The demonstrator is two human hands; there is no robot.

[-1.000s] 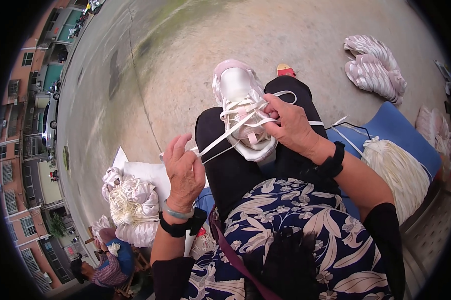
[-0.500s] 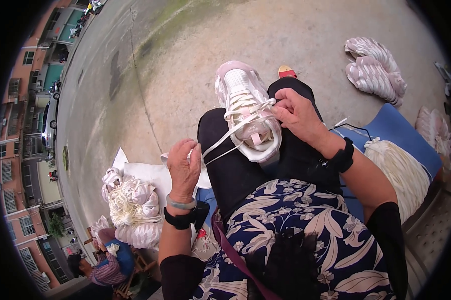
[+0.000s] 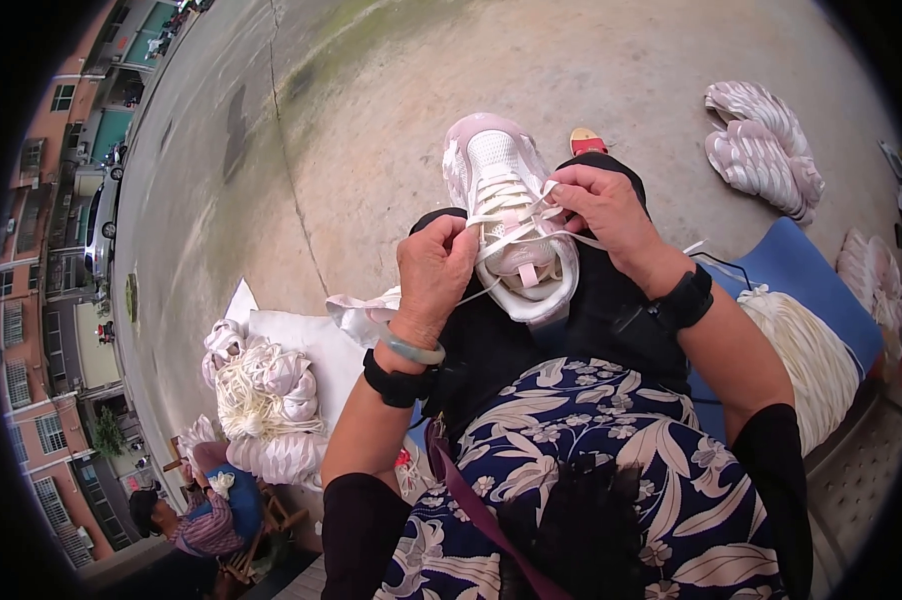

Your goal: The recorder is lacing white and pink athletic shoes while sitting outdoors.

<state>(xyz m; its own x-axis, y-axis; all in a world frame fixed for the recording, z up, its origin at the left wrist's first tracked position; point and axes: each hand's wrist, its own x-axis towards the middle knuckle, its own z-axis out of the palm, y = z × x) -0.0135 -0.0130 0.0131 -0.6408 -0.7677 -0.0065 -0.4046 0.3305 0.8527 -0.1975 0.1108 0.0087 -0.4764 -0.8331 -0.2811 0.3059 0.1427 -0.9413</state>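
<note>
A white and pink sneaker (image 3: 496, 150) rests between my knees, toe pointing away from me. White shoelace (image 3: 511, 236) is threaded in rows across its tongue, with loose ends at both sides. At the shoe's left edge, my left hand (image 3: 436, 268) is closed in a pinch on the lace. My right hand (image 3: 603, 212) pinches the lace by the upper right eyelets, and a loose length trails beneath its fingers. The fingertips partly hide the eyelets on both sides.
Stacked pink-white shoes (image 3: 761, 150) lie on the concrete at far right. A bundle of white laces (image 3: 796, 350) hangs by a blue sheet (image 3: 791, 265) at my right. More shoes and tangled laces (image 3: 261, 390) are at left, near a seated person (image 3: 211, 520).
My left hand has moved right and away from me, from beside my left knee to the shoe's left edge. My right hand stays at the right eyelets. The view has shifted slightly.
</note>
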